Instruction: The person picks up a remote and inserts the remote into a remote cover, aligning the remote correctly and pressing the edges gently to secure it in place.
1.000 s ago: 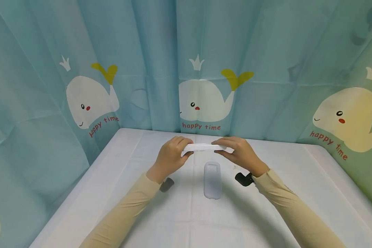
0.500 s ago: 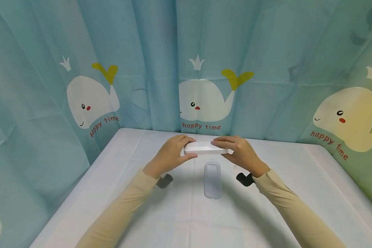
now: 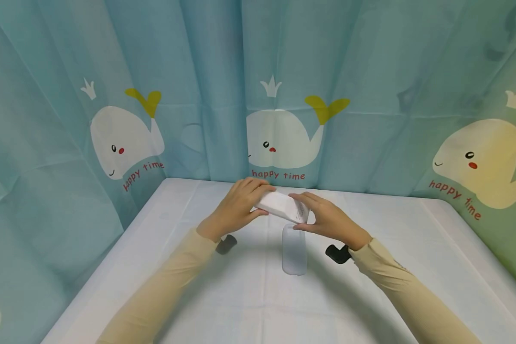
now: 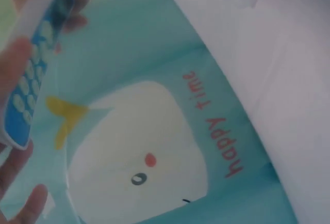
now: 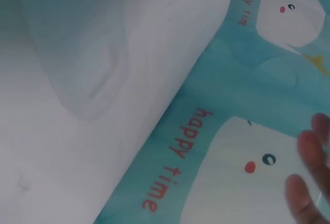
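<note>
A white remote control (image 3: 281,205) is held up above the table, its back with small print showing in the head view. In the left wrist view the remote's blue face with round pale buttons (image 4: 30,87) is seen. My left hand (image 3: 235,208) grips its left end between thumb and fingers. At its right end my right hand (image 3: 332,222) pinches it, thumb below and fingers on top. Under the remote a translucent remote cover (image 3: 294,253) lies on the table, partly seen as a pale shape (image 5: 85,53) in the right wrist view.
A white cloth (image 3: 249,296) covers the table. Behind it and at both sides hang blue-green curtains (image 3: 223,86) printed with whales. Dark camera parts (image 3: 338,254) stick out beneath both wrists.
The remote has turned from nearly edge-on to showing its printed back, its right end now lower and nearer. My right hand has shifted down, my left slightly up. The cover has stayed put.
</note>
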The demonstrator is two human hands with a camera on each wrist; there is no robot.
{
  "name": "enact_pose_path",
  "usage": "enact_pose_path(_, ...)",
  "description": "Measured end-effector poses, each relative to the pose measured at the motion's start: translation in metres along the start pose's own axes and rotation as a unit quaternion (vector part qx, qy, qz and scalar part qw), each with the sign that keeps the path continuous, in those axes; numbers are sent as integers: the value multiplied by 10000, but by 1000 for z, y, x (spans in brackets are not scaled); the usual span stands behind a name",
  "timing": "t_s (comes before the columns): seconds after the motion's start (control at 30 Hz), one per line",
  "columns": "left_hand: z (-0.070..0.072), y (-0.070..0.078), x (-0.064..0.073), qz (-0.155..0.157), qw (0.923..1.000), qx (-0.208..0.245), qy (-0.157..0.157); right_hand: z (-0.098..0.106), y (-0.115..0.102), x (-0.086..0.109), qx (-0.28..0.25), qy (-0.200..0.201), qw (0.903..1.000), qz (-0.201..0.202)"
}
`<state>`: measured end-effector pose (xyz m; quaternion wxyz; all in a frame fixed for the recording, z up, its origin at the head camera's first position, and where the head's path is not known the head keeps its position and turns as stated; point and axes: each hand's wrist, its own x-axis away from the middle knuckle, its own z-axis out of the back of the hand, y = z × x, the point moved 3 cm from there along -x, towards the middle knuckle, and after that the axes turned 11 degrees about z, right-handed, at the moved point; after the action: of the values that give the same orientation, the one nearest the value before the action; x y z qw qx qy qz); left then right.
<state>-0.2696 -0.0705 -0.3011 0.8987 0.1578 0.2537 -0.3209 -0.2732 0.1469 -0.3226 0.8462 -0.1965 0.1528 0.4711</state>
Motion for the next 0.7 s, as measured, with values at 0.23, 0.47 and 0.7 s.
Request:
enact_pose_path(0.23, 4, 9, -13, -686, 9969, -291, -245, -1, -3, -10, -883, -157, 9953, -372)
enact_pose_path(0.47, 0, 16, -22, -972, 9933, -532, -337, -1, 0, -18, -1303, 193, 9890, -673)
enact_pose_path(0.7, -4, 18, -25, -550, 9971, -530, 21, -2, 6, -14, -2125, 539, 9662, -1357)
